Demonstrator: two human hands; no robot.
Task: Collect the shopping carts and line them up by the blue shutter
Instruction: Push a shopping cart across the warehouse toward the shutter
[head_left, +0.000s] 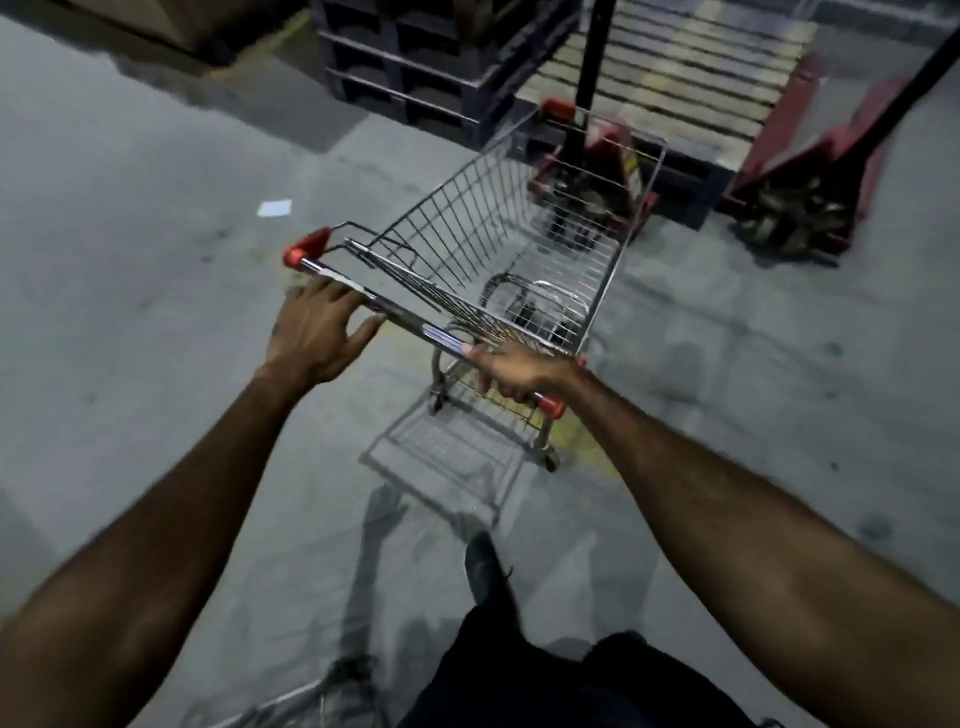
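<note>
Steering one wire shopping cart (519, 244) across the grey concrete floor (130, 270) looks like the step in hand. The right hand (519, 371) is curled around the chrome push handle (395, 314) close to its red end cap, gripping it firmly. The left hand (319, 332) lies on the handle's other end with fingers spread and nearly straight, pressing rather than clasping. The cart stands directly ahead of the person, empty, its nose pointing toward two red pallet jacks (597, 171) and a wooden pallet (670, 67) near its front. No blue shutter is in view, so where the line-up spot lies cannot be told. Next, I judge, the cart must be swung away from the pallet jacks, which calls for the left hand to close on the handle.
</note>
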